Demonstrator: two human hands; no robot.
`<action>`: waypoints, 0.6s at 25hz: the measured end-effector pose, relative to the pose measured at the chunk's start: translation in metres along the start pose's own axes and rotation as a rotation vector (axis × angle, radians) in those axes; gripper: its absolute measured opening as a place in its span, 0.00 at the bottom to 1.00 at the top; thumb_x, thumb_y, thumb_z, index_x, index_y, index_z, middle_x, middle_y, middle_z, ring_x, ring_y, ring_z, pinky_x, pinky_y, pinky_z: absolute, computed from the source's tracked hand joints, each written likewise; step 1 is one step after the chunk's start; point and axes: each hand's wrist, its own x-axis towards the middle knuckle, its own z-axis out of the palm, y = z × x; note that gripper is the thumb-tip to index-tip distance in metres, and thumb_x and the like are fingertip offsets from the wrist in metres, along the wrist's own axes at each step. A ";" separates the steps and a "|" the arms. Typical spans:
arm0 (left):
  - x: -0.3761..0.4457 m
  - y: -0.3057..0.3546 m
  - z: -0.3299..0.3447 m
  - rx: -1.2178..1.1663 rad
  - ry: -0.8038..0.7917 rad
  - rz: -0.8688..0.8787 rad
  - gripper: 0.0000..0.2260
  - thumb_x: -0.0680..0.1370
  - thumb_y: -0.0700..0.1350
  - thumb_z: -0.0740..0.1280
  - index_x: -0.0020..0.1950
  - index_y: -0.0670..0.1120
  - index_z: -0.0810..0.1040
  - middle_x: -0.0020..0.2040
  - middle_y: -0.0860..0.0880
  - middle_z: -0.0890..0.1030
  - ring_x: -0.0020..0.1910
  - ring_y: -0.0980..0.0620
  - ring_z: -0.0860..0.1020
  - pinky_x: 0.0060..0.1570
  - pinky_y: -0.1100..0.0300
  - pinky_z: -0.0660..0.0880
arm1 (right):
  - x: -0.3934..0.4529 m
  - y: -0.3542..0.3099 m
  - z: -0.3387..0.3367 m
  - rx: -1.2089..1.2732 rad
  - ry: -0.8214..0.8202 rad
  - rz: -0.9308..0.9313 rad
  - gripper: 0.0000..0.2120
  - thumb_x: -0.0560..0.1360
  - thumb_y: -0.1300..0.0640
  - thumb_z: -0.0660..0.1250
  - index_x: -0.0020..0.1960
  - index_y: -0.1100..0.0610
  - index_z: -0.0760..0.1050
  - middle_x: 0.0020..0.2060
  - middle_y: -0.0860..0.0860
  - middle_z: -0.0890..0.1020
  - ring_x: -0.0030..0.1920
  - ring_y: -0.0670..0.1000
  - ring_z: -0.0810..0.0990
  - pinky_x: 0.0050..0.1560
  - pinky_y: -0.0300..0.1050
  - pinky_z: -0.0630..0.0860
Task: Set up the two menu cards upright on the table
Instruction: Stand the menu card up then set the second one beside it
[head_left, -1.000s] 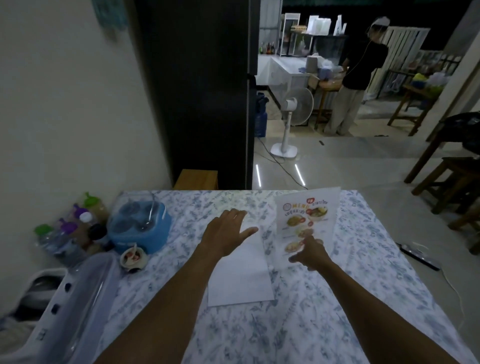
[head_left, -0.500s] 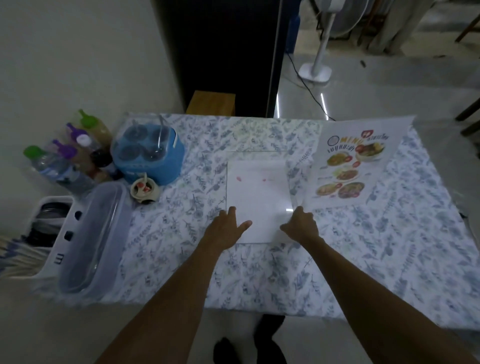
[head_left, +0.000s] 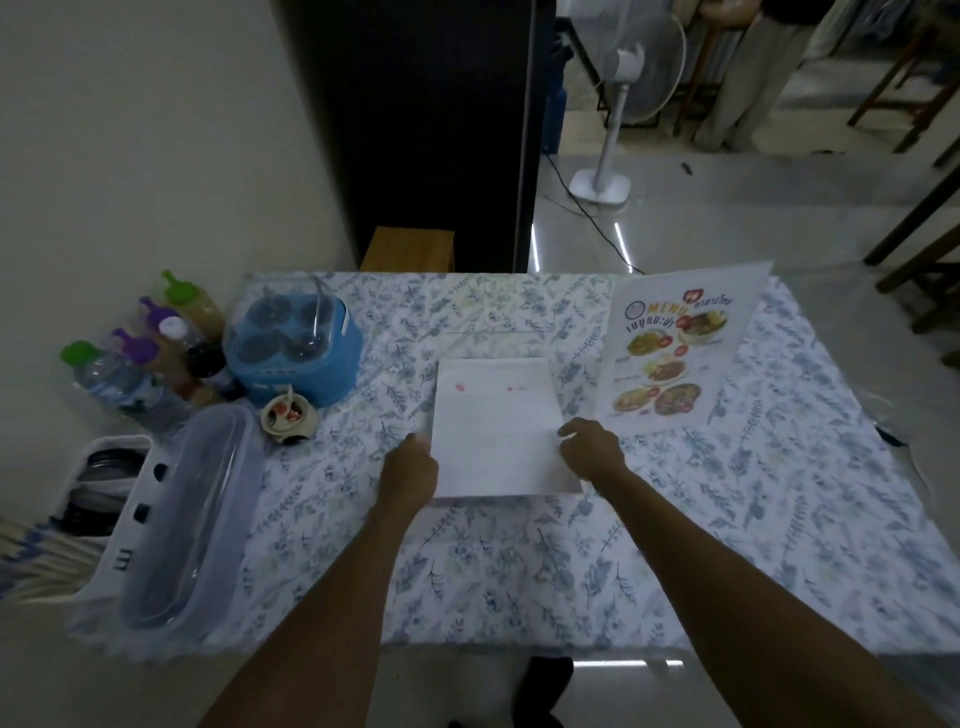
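Both hands on the blank-side menu card, other one already standing

From the head cam: left hand (head_left: 410, 475) and right hand (head_left: 592, 451) each have a pinching grip on the side edges of the white menu card (head_left: 496, 426), mid-table (head_left: 779, 519) on the floral cloth. The printed menu card (head_left: 675, 348) stands upright just right of it, near the far edge. Blue caddy (head_left: 296, 348) and bottles (head_left: 135, 374) sit off left.

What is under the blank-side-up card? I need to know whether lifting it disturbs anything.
Only the floral tablecloth shows around the white card; whatever the card covers is hidden.
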 end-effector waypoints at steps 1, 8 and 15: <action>-0.004 0.005 -0.012 -0.012 -0.001 0.029 0.13 0.79 0.37 0.59 0.58 0.39 0.81 0.58 0.39 0.83 0.53 0.41 0.80 0.48 0.56 0.75 | -0.002 -0.002 -0.011 0.047 0.006 -0.003 0.16 0.76 0.60 0.61 0.60 0.59 0.81 0.61 0.58 0.81 0.57 0.61 0.80 0.61 0.53 0.77; -0.026 0.021 -0.077 -0.090 -0.028 0.299 0.11 0.76 0.34 0.69 0.57 0.39 0.85 0.57 0.41 0.84 0.57 0.43 0.82 0.56 0.57 0.77 | -0.049 -0.033 -0.090 0.668 -0.179 0.064 0.06 0.74 0.62 0.73 0.49 0.65 0.82 0.53 0.63 0.83 0.48 0.55 0.84 0.47 0.44 0.83; -0.015 0.043 -0.117 -0.185 0.068 0.383 0.22 0.72 0.55 0.76 0.42 0.34 0.83 0.35 0.39 0.83 0.36 0.42 0.81 0.37 0.49 0.73 | -0.058 -0.068 -0.112 0.568 -0.192 -0.160 0.09 0.77 0.61 0.69 0.53 0.66 0.81 0.43 0.61 0.83 0.44 0.56 0.81 0.54 0.50 0.80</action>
